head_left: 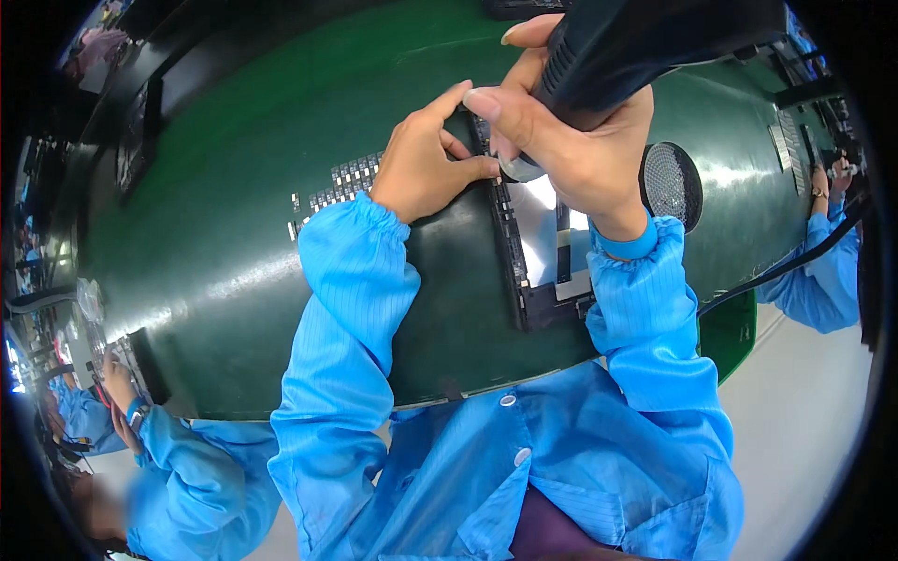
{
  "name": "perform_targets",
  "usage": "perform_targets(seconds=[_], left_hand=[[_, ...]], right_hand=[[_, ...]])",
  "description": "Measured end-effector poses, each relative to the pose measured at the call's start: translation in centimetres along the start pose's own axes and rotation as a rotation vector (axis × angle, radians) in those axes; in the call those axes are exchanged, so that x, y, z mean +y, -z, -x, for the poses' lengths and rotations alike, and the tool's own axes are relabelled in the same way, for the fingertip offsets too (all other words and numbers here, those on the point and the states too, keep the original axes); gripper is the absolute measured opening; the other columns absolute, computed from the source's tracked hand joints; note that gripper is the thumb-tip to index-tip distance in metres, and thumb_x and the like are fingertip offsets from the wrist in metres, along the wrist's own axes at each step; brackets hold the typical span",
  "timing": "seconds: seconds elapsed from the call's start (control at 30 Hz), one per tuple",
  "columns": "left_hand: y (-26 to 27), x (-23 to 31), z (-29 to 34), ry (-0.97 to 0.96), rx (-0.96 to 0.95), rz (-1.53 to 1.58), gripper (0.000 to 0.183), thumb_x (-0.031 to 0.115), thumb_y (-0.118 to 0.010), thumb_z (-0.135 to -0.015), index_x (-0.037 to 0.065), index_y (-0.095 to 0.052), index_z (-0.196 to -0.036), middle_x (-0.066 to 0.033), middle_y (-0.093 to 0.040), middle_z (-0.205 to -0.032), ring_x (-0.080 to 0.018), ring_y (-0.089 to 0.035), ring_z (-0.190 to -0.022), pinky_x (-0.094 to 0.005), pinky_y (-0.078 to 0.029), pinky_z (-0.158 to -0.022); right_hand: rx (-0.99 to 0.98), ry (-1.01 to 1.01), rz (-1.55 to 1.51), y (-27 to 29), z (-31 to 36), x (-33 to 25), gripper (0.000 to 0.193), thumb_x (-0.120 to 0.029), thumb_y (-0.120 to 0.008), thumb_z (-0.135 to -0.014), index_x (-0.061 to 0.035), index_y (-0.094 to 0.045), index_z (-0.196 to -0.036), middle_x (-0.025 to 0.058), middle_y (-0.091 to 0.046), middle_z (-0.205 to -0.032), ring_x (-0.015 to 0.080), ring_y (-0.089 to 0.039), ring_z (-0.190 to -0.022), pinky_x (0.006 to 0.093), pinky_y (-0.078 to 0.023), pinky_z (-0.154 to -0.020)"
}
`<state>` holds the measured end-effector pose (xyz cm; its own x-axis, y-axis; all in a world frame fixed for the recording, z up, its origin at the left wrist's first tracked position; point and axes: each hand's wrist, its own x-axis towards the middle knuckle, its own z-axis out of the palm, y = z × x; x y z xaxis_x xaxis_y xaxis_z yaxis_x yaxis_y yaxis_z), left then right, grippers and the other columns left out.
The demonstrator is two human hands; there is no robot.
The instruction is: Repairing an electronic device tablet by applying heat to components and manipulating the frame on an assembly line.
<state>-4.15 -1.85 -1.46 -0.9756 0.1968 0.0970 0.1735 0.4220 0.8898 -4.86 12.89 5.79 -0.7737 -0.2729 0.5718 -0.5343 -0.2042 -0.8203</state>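
In front of me on the green table lies an opened tablet-like device [510,245] with a black frame and shiny silver inner plates. My right hand [589,154] wraps around a black handheld tool [627,47] with a ribbed body; its lower end points down at the device's upper part. A clear, rounded piece [522,169] shows below that hand, its kind unclear. At the device's left edge, my left hand [421,159] rests with thumb and forefinger spread apart. Beside that hand, several small black-and-white parts [351,178] lie in rows. The tool's tip is partly hidden.
A round black dish [694,192] holding many tiny shiny pieces stands right of my right hand. A black cable [795,262] runs along the right side, above a green bin [739,337]. Co-workers in blue sleeves [201,467] work at left and right.
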Motion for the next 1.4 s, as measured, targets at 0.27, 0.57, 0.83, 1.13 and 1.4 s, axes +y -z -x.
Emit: perform_targets(seconds=[0.27,0.57,0.83,1.13,1.4], left_hand=[[-0.1,-0.9,-0.3,-0.008,-0.015,0.080,0.084,0.016,-0.082,-0.059,0.000,-0.041,-0.131,-0.0143,-0.064,-0.071,-0.0198,-0.063,-0.066,-0.0311,-0.047,-0.067],[-0.2,-0.2,-0.3,0.050,-0.033,0.061,0.080,0.010,-0.079,-0.061,0.001,-0.042,-0.131,-0.0122,-0.062,-0.067,-0.0188,-0.061,-0.064,-0.0309,-0.047,-0.065],[-0.5,-1.7,-0.3,-0.068,0.020,0.120,0.081,0.009,-0.078,-0.061,0.000,-0.040,-0.132,-0.0134,-0.063,-0.065,-0.0184,-0.061,-0.060,-0.0291,-0.047,-0.061],[-1.1,-2.2,-0.6,-0.117,0.074,0.085,0.082,0.013,-0.080,-0.060,-0.001,-0.040,-0.131,-0.0155,-0.064,-0.067,-0.0187,-0.062,-0.061,-0.0287,-0.048,-0.061],[-0.8,-2.1,-0.8,-0.069,0.034,0.056,0.080,0.010,-0.077,-0.061,-0.002,-0.041,-0.130,-0.0145,-0.065,-0.070,-0.0182,-0.063,-0.062,-0.0291,-0.048,-0.063]], right_hand=[[-0.024,0.011,0.037,0.0,-0.1,1.3,0.036,0.004,-0.069,-0.074,0.0025,-0.050,-0.104,0.0059,-0.058,-0.062,0.0106,-0.056,-0.050,0.0224,-0.045,-0.047],[-0.343,0.782,-0.220,2.2,-2.8,7.0,0.051,0.003,-0.074,-0.067,0.0039,-0.047,-0.111,0.0109,-0.061,-0.083,0.0135,-0.061,-0.070,0.0241,-0.048,-0.059],[-0.068,0.013,0.089,0.0,0.4,1.7,0.035,0.004,-0.069,-0.074,0.0004,-0.049,-0.101,0.0072,-0.057,-0.064,0.0111,-0.055,-0.051,0.0225,-0.045,-0.047],[-0.047,0.082,0.115,-0.1,1.2,1.8,0.038,0.005,-0.068,-0.074,0.0000,-0.047,-0.106,0.0063,-0.056,-0.064,0.0094,-0.054,-0.052,0.0213,-0.046,-0.047],[-0.105,0.041,0.070,-0.6,0.9,1.8,0.042,0.007,-0.065,-0.075,0.0021,-0.045,-0.112,0.0065,-0.056,-0.064,0.0088,-0.054,-0.052,0.0209,-0.044,-0.047]])
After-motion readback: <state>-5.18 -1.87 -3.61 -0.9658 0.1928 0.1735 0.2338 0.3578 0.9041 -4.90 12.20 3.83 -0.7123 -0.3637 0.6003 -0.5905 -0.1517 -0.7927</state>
